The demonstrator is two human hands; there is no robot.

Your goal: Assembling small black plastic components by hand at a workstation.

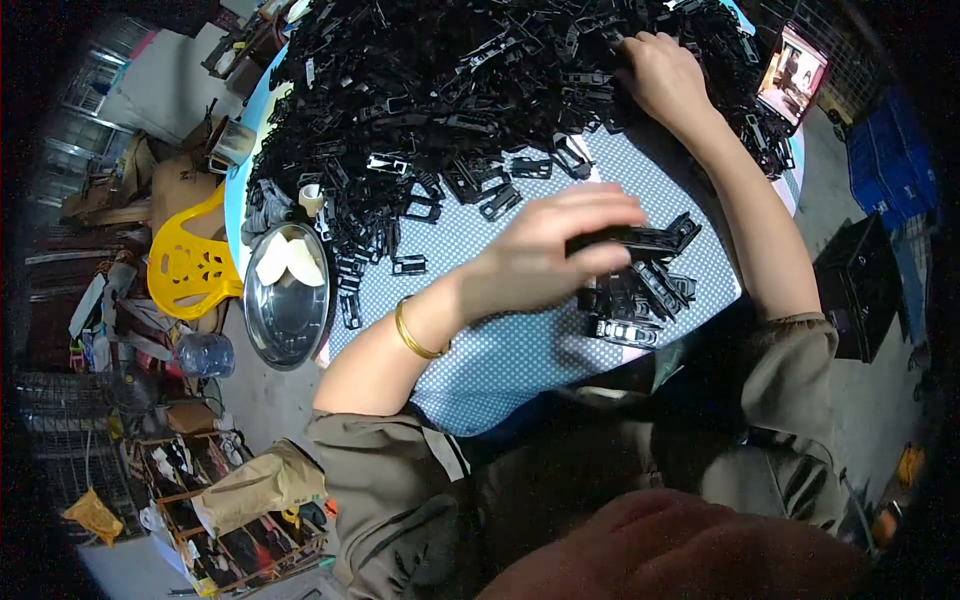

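My left hand (550, 245), with a gold bangle at its wrist, hovers over the front of the cloth-covered table. Its fingers are stretched out and the thumb stands apart, slightly blurred. Just beyond its fingertips lies a small group of black plastic clip-like parts (650, 295); I cannot tell whether the hand touches them. My right hand (668, 75) reaches to the far right, at the edge of a large heap of similar black parts (430, 90). Its fingers bend down towards the heap, and their tips are hidden.
An oval metal tray (290, 335) with pale wedge-shaped pieces stands at the table's left edge, near a small roll of tape (311, 198). A lit phone (793, 78) leans at the far right. A yellow plastic chair (190, 262) and blue crates (890, 155) flank the table.
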